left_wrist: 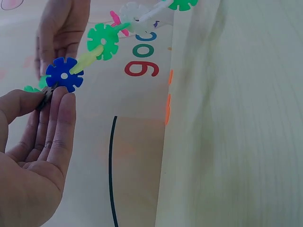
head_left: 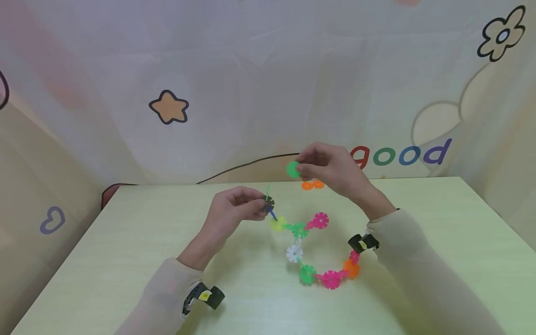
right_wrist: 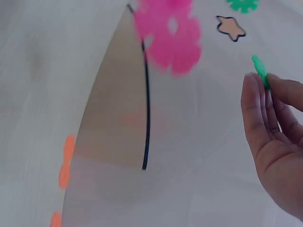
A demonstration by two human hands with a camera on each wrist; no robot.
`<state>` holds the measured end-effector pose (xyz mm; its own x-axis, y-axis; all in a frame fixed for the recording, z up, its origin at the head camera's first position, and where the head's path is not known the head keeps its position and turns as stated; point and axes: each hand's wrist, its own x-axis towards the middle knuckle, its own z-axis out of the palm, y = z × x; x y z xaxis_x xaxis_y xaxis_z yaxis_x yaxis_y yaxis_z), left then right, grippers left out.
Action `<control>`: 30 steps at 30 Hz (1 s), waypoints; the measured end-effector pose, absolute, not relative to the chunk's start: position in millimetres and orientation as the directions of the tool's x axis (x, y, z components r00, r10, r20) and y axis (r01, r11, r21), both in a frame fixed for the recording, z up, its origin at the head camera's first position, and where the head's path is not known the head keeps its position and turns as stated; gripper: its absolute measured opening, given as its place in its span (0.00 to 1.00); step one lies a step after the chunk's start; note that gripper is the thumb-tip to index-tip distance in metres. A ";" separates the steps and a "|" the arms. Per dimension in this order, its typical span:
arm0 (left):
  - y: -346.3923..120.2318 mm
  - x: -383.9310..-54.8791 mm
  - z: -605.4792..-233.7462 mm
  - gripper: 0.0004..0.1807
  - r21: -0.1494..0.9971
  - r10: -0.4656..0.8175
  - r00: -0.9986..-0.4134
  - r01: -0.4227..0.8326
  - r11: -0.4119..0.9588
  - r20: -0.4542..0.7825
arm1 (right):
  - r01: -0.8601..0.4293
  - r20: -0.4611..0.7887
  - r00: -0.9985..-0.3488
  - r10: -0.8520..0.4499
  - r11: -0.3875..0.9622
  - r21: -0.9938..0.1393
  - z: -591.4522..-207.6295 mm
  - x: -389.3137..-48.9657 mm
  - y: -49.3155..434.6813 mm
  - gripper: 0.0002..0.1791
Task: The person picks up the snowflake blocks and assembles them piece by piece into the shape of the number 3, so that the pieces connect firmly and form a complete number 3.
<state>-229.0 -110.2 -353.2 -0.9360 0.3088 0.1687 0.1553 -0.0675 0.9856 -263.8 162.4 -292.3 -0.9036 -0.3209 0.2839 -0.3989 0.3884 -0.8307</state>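
My left hand (head_left: 235,207) pinches a dark slotted snowflake disc (head_left: 271,204) between thumb and fingers. A thin green disc (head_left: 268,191), seen edge-on, stands at its top. From the dark piece a chain of interlocked discs runs on: a blue disc (left_wrist: 65,74), a yellow disc (head_left: 278,224), then green, white, pink and orange ones curving rightward in an open loop. A pink disc (head_left: 321,220) branches off near a green disc (head_left: 299,230). Up and to the right, my right hand (head_left: 331,168) pinches a separate green disc (right_wrist: 261,72), apart from the chain.
Two orange shapes (head_left: 312,185) appear at the back edge of the pale table (head_left: 138,260), below my right hand. Behind it hangs a printed curtain (head_left: 251,93) with a star and lettering. Both wrists wear dark camera straps (head_left: 363,243).
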 end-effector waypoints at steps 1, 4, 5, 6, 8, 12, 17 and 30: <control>-109.9 -229.0 -353.4 0.08 0.986 0.309 -0.936 0.154 -0.070 0.168 | -0.399 0.298 -0.903 -0.309 0.350 -0.848 -292.3 -261.3 158.9 0.12; -109.3 -229.1 -353.9 0.08 0.986 0.312 -0.935 0.152 -0.074 0.168 | -0.399 0.336 -0.902 -0.272 0.227 -0.888 -295.0 -255.8 149.9 0.12; -109.1 -229.2 -353.9 0.08 0.986 0.313 -0.935 0.152 -0.075 0.168 | -0.404 0.350 -0.900 -0.262 0.194 -0.894 -296.4 -254.5 147.3 0.12; -108.9 -229.1 -353.9 0.08 0.986 0.314 -0.934 0.152 -0.076 0.168 | -0.407 0.360 -0.898 -0.254 0.162 -0.899 -297.7 -253.4 145.0 0.12; -108.7 -228.9 -353.5 0.09 0.984 0.318 -0.932 0.158 -0.077 0.175 | -0.418 0.382 -0.893 -0.239 0.122 -0.900 -299.9 -252.0 140.6 0.12; -109.2 -228.9 -352.9 0.09 0.982 0.318 -0.929 0.176 -0.070 0.189 | -0.432 0.403 -0.886 -0.229 0.095 -0.897 -303.1 -250.2 133.8 0.12; -109.9 -228.8 -352.4 0.10 0.982 0.297 -0.936 0.182 -0.045 0.187 | -0.458 0.420 -0.873 -0.248 0.121 -0.881 -306.1 -248.4 128.7 0.11; -108.6 -227.3 -351.2 0.10 0.979 0.283 -0.937 0.201 -0.045 0.206 | -0.510 0.458 -0.844 -0.281 0.155 -0.846 -310.5 -247.2 120.8 0.09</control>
